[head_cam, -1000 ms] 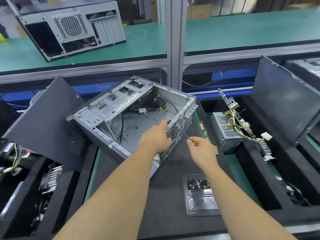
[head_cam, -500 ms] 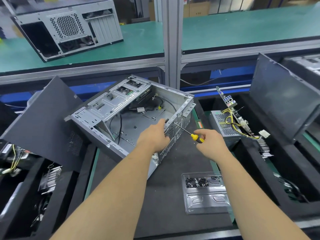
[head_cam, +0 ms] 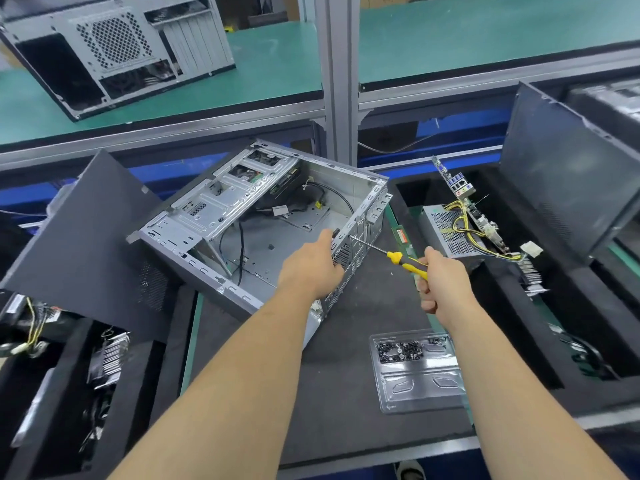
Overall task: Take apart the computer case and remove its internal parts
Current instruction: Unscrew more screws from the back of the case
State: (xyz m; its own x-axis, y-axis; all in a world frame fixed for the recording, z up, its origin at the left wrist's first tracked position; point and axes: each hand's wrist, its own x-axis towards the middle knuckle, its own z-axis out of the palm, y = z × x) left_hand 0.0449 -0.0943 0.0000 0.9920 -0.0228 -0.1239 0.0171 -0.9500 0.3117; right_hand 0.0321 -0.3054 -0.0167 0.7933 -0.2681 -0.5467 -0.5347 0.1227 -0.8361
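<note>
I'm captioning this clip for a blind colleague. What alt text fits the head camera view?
A left hand grips the rear edge of an open computer case while the right hand holds a yellow-handled screwdriver with its tip at that rear panel. A clear tray of screws lies nearby.

A dark grey foam-topped workbench [head_cam: 349, 348] carries an opened silver metal computer case [head_cam: 263, 220] lying on its side. Near its front edge lies a clear plastic tray [head_cam: 415, 379] holding small black screws [head_cam: 400, 351].
</note>
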